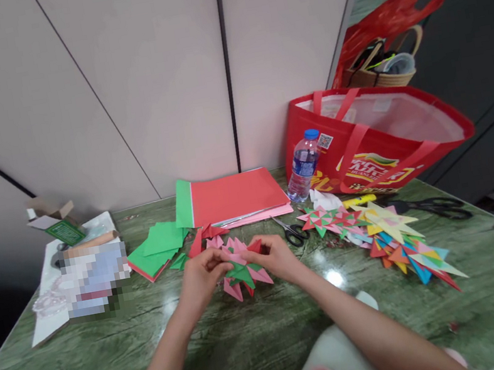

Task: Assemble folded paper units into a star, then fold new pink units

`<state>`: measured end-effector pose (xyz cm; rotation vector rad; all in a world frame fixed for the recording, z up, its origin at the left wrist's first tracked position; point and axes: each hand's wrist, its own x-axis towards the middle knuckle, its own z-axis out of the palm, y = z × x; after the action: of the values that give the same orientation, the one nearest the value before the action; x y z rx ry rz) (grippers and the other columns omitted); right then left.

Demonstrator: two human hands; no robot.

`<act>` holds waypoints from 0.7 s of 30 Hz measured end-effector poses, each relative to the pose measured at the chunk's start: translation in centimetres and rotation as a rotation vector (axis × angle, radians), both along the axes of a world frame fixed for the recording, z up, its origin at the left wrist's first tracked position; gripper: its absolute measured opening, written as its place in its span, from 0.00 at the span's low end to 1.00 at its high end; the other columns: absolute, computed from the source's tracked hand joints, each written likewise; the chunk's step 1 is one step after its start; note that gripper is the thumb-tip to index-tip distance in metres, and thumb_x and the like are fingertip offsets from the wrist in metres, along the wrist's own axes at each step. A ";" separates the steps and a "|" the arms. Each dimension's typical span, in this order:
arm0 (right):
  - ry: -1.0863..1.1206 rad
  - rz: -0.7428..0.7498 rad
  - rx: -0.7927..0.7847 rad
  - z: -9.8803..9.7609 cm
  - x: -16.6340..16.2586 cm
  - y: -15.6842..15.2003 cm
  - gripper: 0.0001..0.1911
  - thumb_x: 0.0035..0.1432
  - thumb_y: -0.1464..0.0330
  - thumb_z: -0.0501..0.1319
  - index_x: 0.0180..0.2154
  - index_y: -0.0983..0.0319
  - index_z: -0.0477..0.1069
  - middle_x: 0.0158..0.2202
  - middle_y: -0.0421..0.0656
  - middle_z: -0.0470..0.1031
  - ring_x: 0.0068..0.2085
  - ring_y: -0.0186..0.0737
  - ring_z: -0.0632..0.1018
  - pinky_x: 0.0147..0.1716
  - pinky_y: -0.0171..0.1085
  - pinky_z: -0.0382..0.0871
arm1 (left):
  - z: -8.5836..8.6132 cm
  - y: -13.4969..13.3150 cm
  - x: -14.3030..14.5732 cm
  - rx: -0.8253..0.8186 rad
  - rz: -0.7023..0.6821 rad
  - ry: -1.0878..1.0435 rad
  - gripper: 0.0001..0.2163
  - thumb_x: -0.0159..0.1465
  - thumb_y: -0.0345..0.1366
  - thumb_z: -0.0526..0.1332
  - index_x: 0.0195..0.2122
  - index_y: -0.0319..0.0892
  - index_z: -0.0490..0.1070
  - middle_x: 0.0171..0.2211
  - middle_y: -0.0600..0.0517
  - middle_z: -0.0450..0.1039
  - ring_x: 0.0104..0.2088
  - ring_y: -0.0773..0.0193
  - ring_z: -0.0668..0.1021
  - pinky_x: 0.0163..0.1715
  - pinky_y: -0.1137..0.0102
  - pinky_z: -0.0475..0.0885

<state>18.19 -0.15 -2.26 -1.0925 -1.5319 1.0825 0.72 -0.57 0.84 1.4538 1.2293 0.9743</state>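
Observation:
A spiky folded-paper star (242, 272) in pink, green and red sits just above the green marble table (263, 329) at the centre. My left hand (202, 276) pinches its left side with closed fingers. My right hand (275, 256) grips its right side, fingers curled round the paper points. Loose red and green folded pieces (205, 234) lie just behind the star.
A stack of red and green paper sheets (230, 197) and small green squares (158, 244) lie behind. Scissors (292, 232), a water bottle (303, 165), a red tote bag (377, 136) and a pile of finished coloured stars (390, 236) are at right. Papers and a small box (56, 225) sit at left.

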 end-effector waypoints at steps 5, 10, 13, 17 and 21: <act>0.003 -0.007 0.000 0.2 0.0 -0.1 0.15 0.46 0.60 0.63 0.19 0.63 0.65 0.17 0.36 0.64 0.21 0.30 0.62 0.21 0.31 0.56 | 0.3 0.0 0.0 0.026 -0.053 -0.013 0.05 0.47 0.30 0.62 0.21 0.39 0.66 0.20 0.55 0.66 0.20 0.68 0.71 0.21 0.73 0.67; 0.021 0.027 -0.016 0.1 -0.2 -0.2 0.15 0.46 0.59 0.63 0.19 0.64 0.66 0.18 0.37 0.66 0.21 0.30 0.63 0.21 0.31 0.56 | 0.3 -0.2 0.4 0.037 -0.028 -0.044 0.07 0.49 0.33 0.63 0.21 0.39 0.63 0.20 0.57 0.64 0.17 0.71 0.69 0.16 0.75 0.66; 0.043 0.050 -0.048 0.0 -0.5 -0.3 0.16 0.46 0.58 0.63 0.20 0.64 0.66 0.19 0.38 0.67 0.21 0.30 0.64 0.22 0.31 0.57 | -0.2 -0.3 0.6 0.036 0.046 0.006 0.07 0.50 0.34 0.62 0.22 0.40 0.63 0.16 0.60 0.61 0.13 0.73 0.65 0.12 0.78 0.62; 0.053 0.073 -0.061 0.1 -0.6 -0.5 0.16 0.44 0.58 0.64 0.20 0.63 0.66 0.18 0.36 0.66 0.21 0.30 0.63 0.22 0.31 0.56 | -0.9 -0.3 0.8 0.110 0.121 0.037 0.07 0.51 0.35 0.62 0.23 0.40 0.64 0.16 0.59 0.62 0.13 0.74 0.64 0.11 0.79 0.59; 0.038 0.082 -0.051 0.3 -0.6 -0.7 0.17 0.37 0.59 0.68 0.21 0.63 0.65 0.18 0.34 0.64 0.22 0.29 0.61 0.21 0.30 0.56 | -0.8 -0.5 1.1 0.147 0.164 -0.021 0.06 0.50 0.34 0.63 0.24 0.40 0.65 0.17 0.59 0.64 0.15 0.73 0.66 0.13 0.79 0.60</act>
<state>17.56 -0.84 -2.00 -1.0451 -1.5376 1.1972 1.79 -1.12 0.07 1.4685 1.3003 1.2098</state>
